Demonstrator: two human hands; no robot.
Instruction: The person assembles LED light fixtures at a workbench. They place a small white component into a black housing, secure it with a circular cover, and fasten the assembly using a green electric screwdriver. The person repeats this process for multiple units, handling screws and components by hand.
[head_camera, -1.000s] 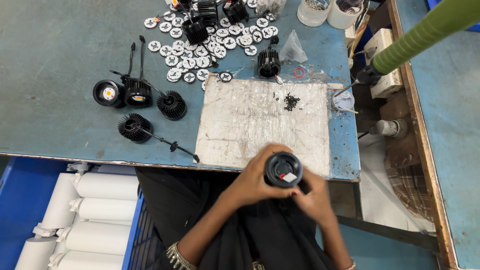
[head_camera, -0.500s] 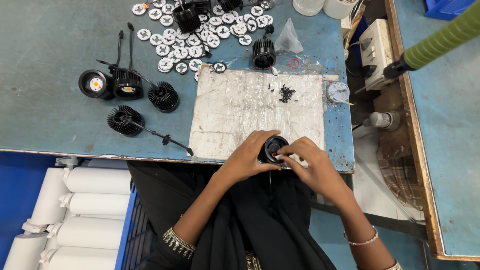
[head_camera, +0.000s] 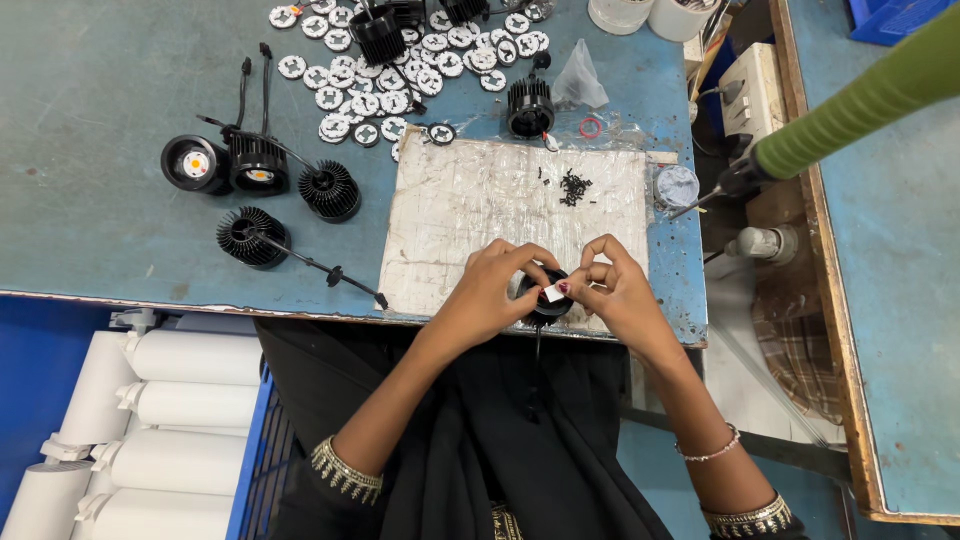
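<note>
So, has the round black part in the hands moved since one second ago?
Yes. The round black part was held off the near edge of the table, over the lap; now both hands hold it above the white mat, further from the person.

blk garment | gold-trim cuffs | thin bead bracelet (head_camera: 708, 452), rt wrist

black round part (head_camera: 545, 296): mostly hidden under the fingers (head_camera: 520, 262) of both hands
small white tag (head_camera: 553, 292): too small to tell
white cups (head_camera: 652, 14): cut off at top edge
green tube (head_camera: 860, 100): runs out at right edge
</note>
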